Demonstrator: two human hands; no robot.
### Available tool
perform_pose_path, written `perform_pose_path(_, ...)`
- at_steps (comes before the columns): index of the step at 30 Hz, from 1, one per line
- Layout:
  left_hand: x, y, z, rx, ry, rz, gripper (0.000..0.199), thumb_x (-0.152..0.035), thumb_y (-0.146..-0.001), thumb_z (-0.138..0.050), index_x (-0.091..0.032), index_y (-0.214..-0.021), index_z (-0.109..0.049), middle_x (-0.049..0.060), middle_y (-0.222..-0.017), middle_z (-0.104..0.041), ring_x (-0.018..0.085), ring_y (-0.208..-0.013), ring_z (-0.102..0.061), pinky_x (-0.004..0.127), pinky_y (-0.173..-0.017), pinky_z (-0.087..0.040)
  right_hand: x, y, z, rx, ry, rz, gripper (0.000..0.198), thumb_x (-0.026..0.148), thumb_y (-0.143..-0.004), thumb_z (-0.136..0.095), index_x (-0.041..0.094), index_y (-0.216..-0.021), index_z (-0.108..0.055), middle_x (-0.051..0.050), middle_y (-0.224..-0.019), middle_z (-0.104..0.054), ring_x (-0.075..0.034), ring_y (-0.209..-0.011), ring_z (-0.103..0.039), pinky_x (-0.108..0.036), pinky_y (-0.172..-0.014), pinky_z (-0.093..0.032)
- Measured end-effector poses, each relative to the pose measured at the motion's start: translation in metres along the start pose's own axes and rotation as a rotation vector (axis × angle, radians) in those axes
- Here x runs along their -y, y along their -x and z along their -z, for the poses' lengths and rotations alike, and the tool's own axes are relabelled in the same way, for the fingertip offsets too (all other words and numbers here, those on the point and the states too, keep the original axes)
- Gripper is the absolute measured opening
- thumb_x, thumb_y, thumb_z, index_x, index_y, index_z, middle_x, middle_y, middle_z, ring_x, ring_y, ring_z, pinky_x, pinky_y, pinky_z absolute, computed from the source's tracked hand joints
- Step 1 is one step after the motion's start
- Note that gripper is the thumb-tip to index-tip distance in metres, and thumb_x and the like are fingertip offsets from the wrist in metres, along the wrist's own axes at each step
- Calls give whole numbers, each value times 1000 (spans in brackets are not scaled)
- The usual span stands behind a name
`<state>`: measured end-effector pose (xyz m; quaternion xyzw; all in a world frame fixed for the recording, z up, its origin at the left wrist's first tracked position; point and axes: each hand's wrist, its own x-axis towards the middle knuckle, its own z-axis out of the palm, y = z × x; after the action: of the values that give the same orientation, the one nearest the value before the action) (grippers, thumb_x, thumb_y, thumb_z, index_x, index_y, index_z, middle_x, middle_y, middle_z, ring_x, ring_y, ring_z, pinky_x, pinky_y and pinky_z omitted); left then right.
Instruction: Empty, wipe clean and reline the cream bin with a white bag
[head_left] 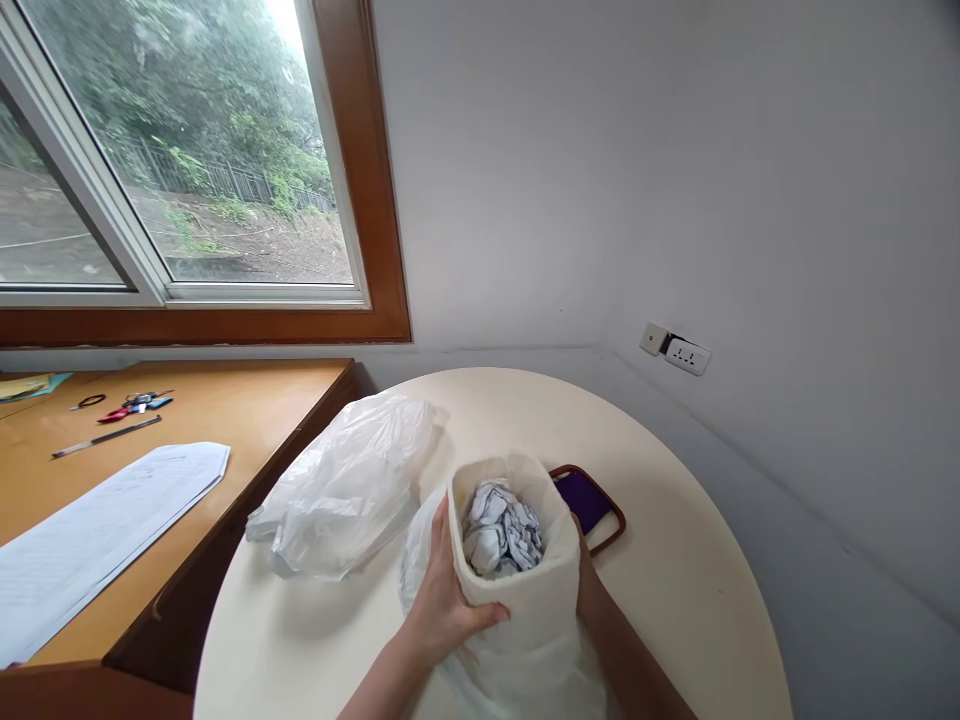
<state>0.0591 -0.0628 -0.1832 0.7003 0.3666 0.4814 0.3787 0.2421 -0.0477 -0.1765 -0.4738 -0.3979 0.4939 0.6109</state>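
Left hand (444, 608), thumb wide, around lined bin (536, 605)

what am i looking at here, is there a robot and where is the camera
No robot here: these are a person's own bare hands, seen in a single picture from a camera worn on the head, looking forward and down. The left hand grips a white, bag-lined container; the right hand, partly hidden, is at its other side. Inside is crumpled paper. On the round table lie a thin plastic bag and a brown rim with something purple within it. A wooden desk stands at the left.
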Motion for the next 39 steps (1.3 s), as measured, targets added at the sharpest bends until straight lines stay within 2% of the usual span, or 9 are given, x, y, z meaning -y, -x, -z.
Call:
perform_pose_path(3,-4,-6,1,4,-102,12,109,-43,-54,-77,-26,-141,-14,14,-144,-19,40,-132,-18,54,-105,-22,3,5,-7,98,-162,-44,46,56,-68,-58,20,-96,-67,-6,-83,-69,-24,-80,-62,-33,-69,-48)
perform_pose_path(5,-4,-7,2,-28,-171,25,104,-41,-57,-76,-25,-141,-16,13,-145,-15,38,-132,-18,52,-105,-23,4,8,-10,107,-171,-17,47,53,-70,-59,21,-103,-65,-7,-94,-68,-24,-88,-61,-34,-76,-47)
perform_pose_path(10,6,-8,4,-100,-340,43,95,-38,-63,-72,-24,-140,-18,12,-146,-15,34,-133,-18,48,-106,-24,-1,10,-11,120,-20,86,43,44,-79,-54,19,-114,-59,-8,-111,-63,-23,-105,-54,-36,-93,-39)
perform_pose_path(15,12,-8,1,-131,-356,96,94,-34,-63,-71,-20,-139,-17,14,-140,-26,32,-132,-21,47,-107,-24,-3,10,-9,139,139,206,34,36,-85,-46,21,-112,-60,-6,-118,-60,-22,-106,-54,-35,-94,-39)
perform_pose_path(20,15,-5,-1,-113,-277,163,88,-26,-63,-69,-19,-136,-20,13,-133,-37,30,-127,-32,46,-104,-28,-2,10,-3,108,352,316,32,25,-82,-46,19,-110,-60,-7,-110,-62,-23,-101,-56,-37,-88,-42)
perform_pose_path(24,20,-3,-1,-80,-280,177,85,-23,-64,-68,-18,-135,-22,13,-131,-41,29,-124,-36,44,-101,-31,-6,8,8,-19,555,392,31,15,-80,-39,16,-101,-61,-8,-100,-63,-21,-94,-56,-35,-82,-43)
perform_pose_path(30,21,-1,-1,-73,-296,148,87,-23,-65,-66,-18,-138,-18,14,-131,-42,30,-123,-38,45,-99,-33,-12,7,27,-182,765,497,34,6,-73,-30,17,-90,-58,-8,-93,-60,-19,-91,-54,-33,-82,-41)
perform_pose_path(34,22,0,-1,-107,-334,47,93,-27,-64,-68,-19,-139,-14,14,-134,-35,31,-128,-30,47,-104,-26,-13,12,38,-239,922,469,29,8,-72,-32,17,-83,-57,-6,-89,-60,-19,-87,-54,-32,-79,-39)
perform_pose_path(39,15,0,0,-122,-368,-68,101,-30,-64,-70,-21,-141,-6,14,-138,-28,30,-132,-22,48,-107,-22,-14,20,47,-248,1156,315,26,12,-75,-36,19,-82,-59,-3,-86,-62,-18,-85,-55,-30,-78,-35)
